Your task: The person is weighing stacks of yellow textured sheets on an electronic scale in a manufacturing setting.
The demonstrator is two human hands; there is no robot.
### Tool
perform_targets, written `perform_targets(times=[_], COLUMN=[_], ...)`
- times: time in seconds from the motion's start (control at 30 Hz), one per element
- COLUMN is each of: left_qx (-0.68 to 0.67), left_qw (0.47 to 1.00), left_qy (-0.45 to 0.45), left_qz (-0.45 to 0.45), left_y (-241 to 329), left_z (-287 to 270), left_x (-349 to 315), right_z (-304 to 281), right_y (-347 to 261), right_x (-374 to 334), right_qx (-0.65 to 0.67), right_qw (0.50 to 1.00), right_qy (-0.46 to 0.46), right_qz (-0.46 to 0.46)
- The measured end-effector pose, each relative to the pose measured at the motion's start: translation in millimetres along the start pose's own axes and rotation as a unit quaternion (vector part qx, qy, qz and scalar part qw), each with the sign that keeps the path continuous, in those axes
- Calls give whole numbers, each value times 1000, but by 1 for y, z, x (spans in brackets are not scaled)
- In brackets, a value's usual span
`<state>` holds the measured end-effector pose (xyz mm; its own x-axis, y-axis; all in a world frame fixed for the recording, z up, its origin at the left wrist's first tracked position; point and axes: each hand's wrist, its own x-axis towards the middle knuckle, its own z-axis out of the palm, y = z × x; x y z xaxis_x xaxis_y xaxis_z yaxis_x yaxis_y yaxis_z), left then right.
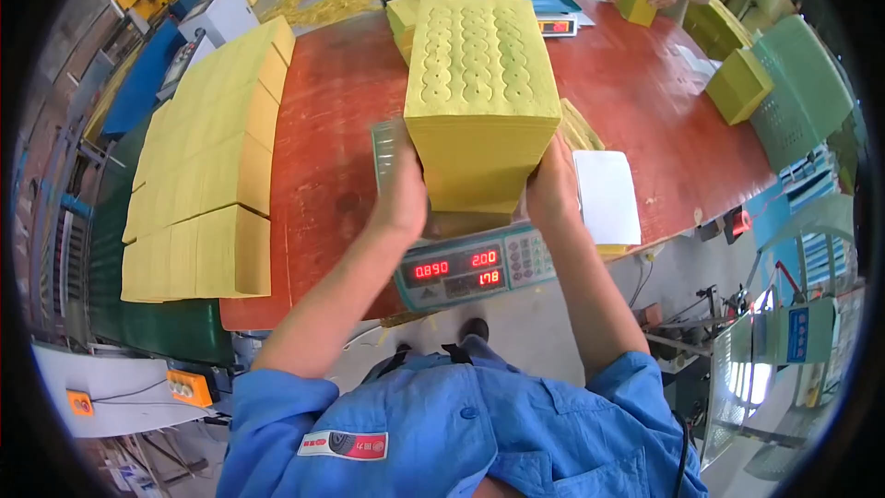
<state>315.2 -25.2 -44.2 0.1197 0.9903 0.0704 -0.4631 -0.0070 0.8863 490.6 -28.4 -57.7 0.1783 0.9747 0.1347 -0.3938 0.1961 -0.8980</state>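
A tall block of stacked yellow paper, its top sheet pressed with rows of scalloped, coin-like marks, stands upright in front of me. My left hand is pressed along its left side and my right hand along its right side, gripping it between them. Most of my fingers are hidden behind the block. Below it is a pale green digital scale with a lit red display. Whether the block rests on the scale's pan or is held just above, I cannot tell.
Long rows of yellow paper stacks line the left of the red table. White sheets lie right of the scale. Across the table, two people handle yellow blocks near another scale. A green plastic chair stands at right.
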Motion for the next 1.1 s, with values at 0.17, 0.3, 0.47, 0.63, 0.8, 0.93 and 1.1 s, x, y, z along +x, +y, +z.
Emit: perform_targets(times=[0.17,0.3,0.47,0.63,0.8,0.93,1.1], left_qx=[-25,-11,10,-35,29,94,61], left_qw=[996,994,987,995,996,987,994], left_qy=[54,91,129,78,31,95,55], left_qz=[60,66,92,54,84,91,79], left_y=[-12,-5,-7,-10,-7,25,14], left_z=[20,36,41,36,30,61,-13], left_x=[8,11,8,6,-18,-63,-82], right_z=[10,2,7,-12,-23,-24,-29], right_y=[-5,4,-3,5,6,-3,-9], right_x=[22,36,29,27,-8,-51,-95], right_qx=[9,27,27,39,16,-14,-3], right_qw=[996,993,993,997,998,1000,999], right_qy=[61,70,57,-19,-57,-19,15], right_qz=[59,91,99,60,11,-15,-31])
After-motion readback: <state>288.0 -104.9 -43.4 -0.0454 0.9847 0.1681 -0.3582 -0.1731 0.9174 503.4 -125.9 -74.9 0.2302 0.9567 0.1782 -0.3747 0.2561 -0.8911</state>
